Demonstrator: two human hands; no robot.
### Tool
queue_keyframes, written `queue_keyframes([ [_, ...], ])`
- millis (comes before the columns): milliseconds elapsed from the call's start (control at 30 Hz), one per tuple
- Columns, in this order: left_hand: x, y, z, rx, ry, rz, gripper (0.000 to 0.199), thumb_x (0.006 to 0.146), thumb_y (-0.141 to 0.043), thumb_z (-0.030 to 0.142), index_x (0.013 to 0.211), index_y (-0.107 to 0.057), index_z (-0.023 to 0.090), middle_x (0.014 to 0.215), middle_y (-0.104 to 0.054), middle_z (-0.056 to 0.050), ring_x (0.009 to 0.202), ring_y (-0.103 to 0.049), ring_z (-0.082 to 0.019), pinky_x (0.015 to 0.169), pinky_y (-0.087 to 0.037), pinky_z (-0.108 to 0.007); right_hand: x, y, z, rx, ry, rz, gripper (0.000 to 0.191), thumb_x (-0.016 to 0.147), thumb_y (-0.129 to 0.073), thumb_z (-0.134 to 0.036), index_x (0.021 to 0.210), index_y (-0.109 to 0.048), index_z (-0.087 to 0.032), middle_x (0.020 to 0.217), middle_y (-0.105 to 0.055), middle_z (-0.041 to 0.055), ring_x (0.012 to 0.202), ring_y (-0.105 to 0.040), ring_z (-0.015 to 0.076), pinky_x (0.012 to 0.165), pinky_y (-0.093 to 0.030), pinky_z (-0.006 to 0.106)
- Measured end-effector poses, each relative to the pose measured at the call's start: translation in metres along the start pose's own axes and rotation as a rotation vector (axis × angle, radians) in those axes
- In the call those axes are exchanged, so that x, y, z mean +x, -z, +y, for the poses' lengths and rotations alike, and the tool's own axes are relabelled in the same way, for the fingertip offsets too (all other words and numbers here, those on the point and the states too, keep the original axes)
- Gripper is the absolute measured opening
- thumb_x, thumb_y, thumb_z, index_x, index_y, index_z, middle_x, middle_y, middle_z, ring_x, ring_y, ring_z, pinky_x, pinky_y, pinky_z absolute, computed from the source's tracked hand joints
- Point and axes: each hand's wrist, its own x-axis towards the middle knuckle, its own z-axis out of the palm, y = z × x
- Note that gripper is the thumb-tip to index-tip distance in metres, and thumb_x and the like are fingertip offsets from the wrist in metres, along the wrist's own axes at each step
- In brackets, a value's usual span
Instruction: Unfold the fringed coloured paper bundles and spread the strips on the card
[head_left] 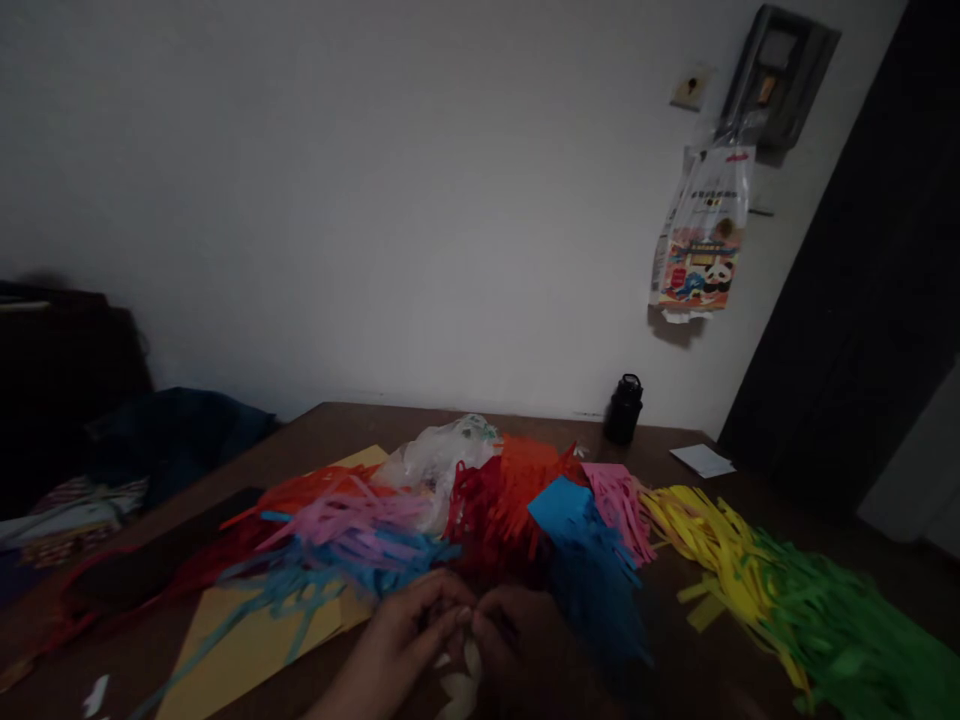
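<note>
My left hand and my right hand meet fingertip to fingertip at the near edge of the table. Both are closed in a pinch. From between them hangs a pale, twisted strip, too dim and blurred to name its material. Just beyond my right hand lies a blue fringed paper bundle. Loose blue strips and pink strips are heaped beyond my left hand. Dark red fringe and orange fringe lie straight ahead of both hands.
Yellow sheets lie at the left. Toward the right are pink fringe, yellow fringe and green fringe. A clear plastic bag, a black bottle and white paper stand or lie farther back.
</note>
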Motion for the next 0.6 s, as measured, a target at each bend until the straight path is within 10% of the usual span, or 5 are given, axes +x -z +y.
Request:
queue_keyframes([
  [600, 0.011, 0.006, 0.006, -0.065, 0.197, -0.058, 0.032, 0.059, -0.074, 0.056, 0.062, -0.073, 0.024, 0.052, -0.069, -0.001, 0.052, -0.061, -0.021, 0.055, -0.046, -0.029, -0.001, 0.013, -0.008, -0.110, 0.059, -0.007, 0.025, 0.096, -0.047, -0.034, 0.082, -0.065, -0.024, 0.073, -0.066, -0.0005, 0.065, -0.061, 0.0141, 0.055, -0.042, 0.020],
])
